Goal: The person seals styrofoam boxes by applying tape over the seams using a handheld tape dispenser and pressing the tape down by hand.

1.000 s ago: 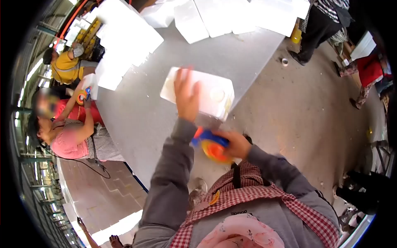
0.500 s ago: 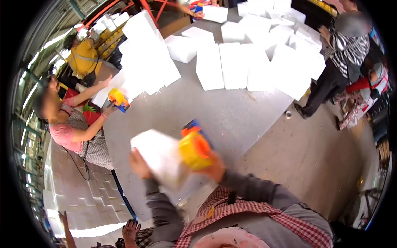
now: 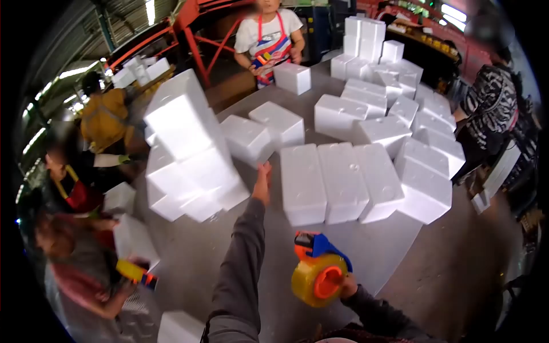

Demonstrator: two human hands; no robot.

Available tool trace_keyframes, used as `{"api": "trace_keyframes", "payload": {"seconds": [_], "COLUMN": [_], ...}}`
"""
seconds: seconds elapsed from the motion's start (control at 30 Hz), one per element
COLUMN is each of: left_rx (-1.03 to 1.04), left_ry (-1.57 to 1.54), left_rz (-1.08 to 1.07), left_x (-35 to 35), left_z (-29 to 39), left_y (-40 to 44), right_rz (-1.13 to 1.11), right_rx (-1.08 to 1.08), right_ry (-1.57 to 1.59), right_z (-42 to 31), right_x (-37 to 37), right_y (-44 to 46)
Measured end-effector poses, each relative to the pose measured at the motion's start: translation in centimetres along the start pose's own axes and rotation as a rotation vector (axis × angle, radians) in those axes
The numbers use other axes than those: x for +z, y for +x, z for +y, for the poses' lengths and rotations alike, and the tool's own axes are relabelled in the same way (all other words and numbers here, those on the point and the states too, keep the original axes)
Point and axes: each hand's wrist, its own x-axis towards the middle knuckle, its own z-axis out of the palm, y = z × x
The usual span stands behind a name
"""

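My right hand (image 3: 347, 287) grips a tape dispenser (image 3: 320, 274) with a yellow roll, orange hub and blue-and-orange frame, held over the metal table (image 3: 246, 297). My left arm reaches far forward. At its end, my left hand (image 3: 263, 182) has its fingers stretched out and holds nothing. It is nearest to a white foam box (image 3: 246, 140) just beyond the fingertips; whether they touch is unclear. To its right, three upright foam boxes (image 3: 343, 183) stand side by side. A stack of foam boxes (image 3: 189, 143) rises to its left.
Many more foam boxes (image 3: 377, 103) crowd the table's far right. At left, a co-worker (image 3: 86, 274) holds another tape dispenser (image 3: 137, 273) beside a foam box (image 3: 134, 240). A person in an apron (image 3: 269, 43) stands across the table. Another foam box (image 3: 180, 328) lies at the lower left.
The foam box my left hand held is out of that hand, which has moved forward toward the other boxes. My right hand has moved right with the tape dispenser. The view has tilted up.
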Motion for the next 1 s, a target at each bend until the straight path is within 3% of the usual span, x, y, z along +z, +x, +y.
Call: {"api": "trace_keyframes", "payload": {"seconds": [0.03, 0.07, 0.1, 0.13, 0.23, 0.33, 0.4, 0.43, 0.5, 0.53, 0.63, 0.73, 0.77, 0.83, 0.9, 0.93, 0.97, 1.0], "left_rx": [-0.057, 0.057, -0.042, -0.047, -0.021, 0.005, 0.074, 0.079, 0.104, 0.107, 0.092, -0.017, -0.024, 0.050, 0.131, 0.095, -0.005, -0.097], "left_ry": [-0.079, -0.188, -0.449, -0.596, -0.793, -0.698, -0.545, -0.528, -0.368, -0.361, -0.382, -0.333, -0.208, 0.286, 0.375, 0.102, -0.154, -0.258], "left_rz": [-0.021, -0.077, -0.318, -0.443, -0.542, -0.265, 0.129, 0.173, 0.536, 0.573, 0.712, 0.774, 0.812, 0.921, 0.767, 0.509, 0.281, 0.089], "left_x": [1.2, 0.3, -0.5, 1.3, 3.3, 0.0, -3.0, -3.7, -3.1, -2.5, 0.5, 4.4, 5.2, 6.8, 10.0, 11.9, 13.9, 14.7], "left_z": [-0.6, -6.9, -11.3, -10.2, -6.1, -5.2, -5.0, -5.1, -5.6, -6.0, -7.8, -10.5, -8.9, -3.8, 2.0, 3.9, 5.9, 6.6], "left_y": [3.7, 11.9, 17.8, 16.5, 9.9, 3.3, -2.5, -5.9, -12.9, -16.2, -24.8, -34.3, -36.3, -39.0, -40.2, -40.2, -40.3, -39.7], "right_rz": [0.017, 0.031, 0.046, 0.279, 0.349, 0.311, 0.218, 0.147, 0.218, 0.303, 0.186, 0.148, 0.291, 0.244, 0.219, 0.211, 0.185, 0.096], "right_rx": [-0.077, -0.159, -0.236, -0.287, -0.289, -0.257, -0.276, -0.326, -0.212, -0.143, 0.063, 0.111, 0.128, 0.113, -0.028, -0.161, -0.146, -0.273], "right_ry": [-0.034, -0.074, -0.106, -0.174, -0.158, 0.041, 0.167, 0.279, 0.231, 0.161, 0.278, 0.126, 0.054, -0.475, -0.670, -0.683, -0.689, -1.018], "right_z": [-0.7, -1.0, -1.5, -2.4, 0.4, 1.6, 2.9, 3.6, 3.0, 2.5, -2.9, -5.5, -6.2, -10.0, -14.4, -15.8, -16.3, -16.6], "right_x": [-0.2, -0.7, -0.5, 1.5, -3.2, -4.6, -4.6, -4.3, -5.2, -5.6, -0.9, -4.1, -6.5, -8.1, -3.3, -0.8, -1.0, -1.0], "right_y": [0.6, 1.0, 1.4, 2.7, 5.5, 6.8, 6.4, 5.7, 2.6, 1.1, -7.0, -15.0, -17.3, -19.3, -18.4, -17.9, -17.9, -17.8]}}
